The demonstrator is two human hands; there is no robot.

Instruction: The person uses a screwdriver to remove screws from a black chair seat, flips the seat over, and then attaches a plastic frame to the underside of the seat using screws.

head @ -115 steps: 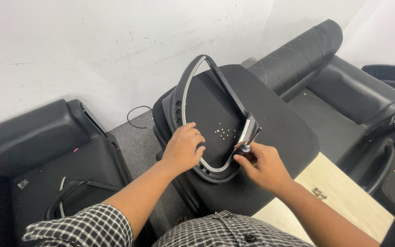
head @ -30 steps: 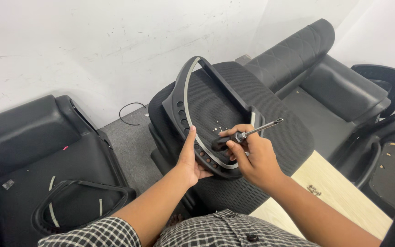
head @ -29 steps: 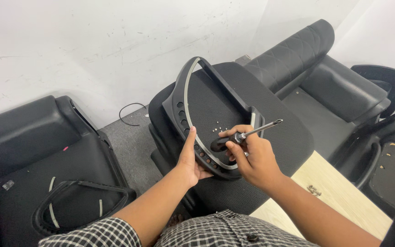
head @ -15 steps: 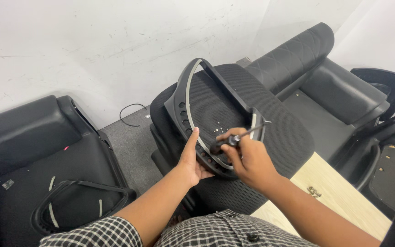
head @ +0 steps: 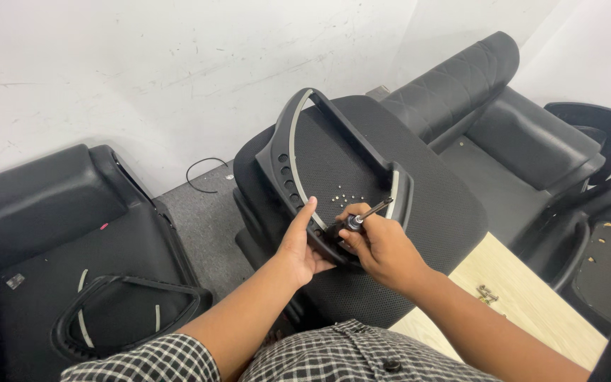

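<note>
One curved black plastic frame [head: 305,166] with a pale strip along its inner edge lies on the mesh seat cushion [head: 426,205] of a black chair, its near end at the cushion's front edge. The left hand [head: 300,245] clasps that near end from the left side, thumb raised along the frame and fingers curled beneath it. The right hand [head: 383,247] is pinched around the dark handle of one screwdriver [head: 363,215], whose thin metal shaft slants up and to the right, away from the frame. Near the cushion's middle, inside the frame's loop, sits a small scatter of screws [head: 343,199], perhaps eight, though they are too tiny to count surely. Two more pieces of hardware [head: 486,293] lie on the pale wooden board [head: 525,304] at the lower right. A second frame [head: 125,322] of similar shape rests on the black panel at the lower left. Compared with half a second ago, the screwdriver's shaft again points up and right, much as it did one second ago, while the left hand has kept its grip on the frame.
</note>
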